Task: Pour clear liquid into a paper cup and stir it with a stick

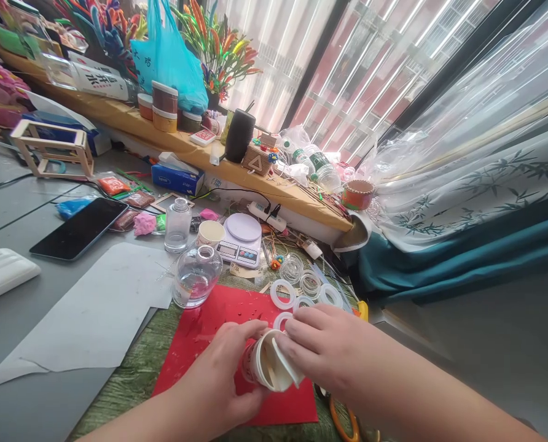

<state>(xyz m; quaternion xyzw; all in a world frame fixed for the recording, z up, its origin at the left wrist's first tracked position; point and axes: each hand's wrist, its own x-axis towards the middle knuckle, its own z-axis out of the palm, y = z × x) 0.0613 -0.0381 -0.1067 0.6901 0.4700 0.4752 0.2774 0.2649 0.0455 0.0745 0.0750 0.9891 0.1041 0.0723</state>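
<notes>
My left hand (230,368) is wrapped round the side of a white paper cup (257,362), which is tilted so its mouth faces me. A wooden stick (270,365) lies inside the cup. My right hand (322,344) is closed at the cup's right rim, pinching a thin white sheet-like piece (287,362) that looks like paper. Under both hands is a sheet of red paper (200,350) with small wet drops on it. A round glass bottle (197,279) with a little pink liquid stands at its upper left corner.
Clear rings (283,294) lie beyond my right hand, and orange-handled scissors (343,420) below it. A kitchen scale (239,239), another paper cup (211,232) and a second clear bottle (178,227) stand farther back. White paper (90,313) and a phone (80,227) lie left.
</notes>
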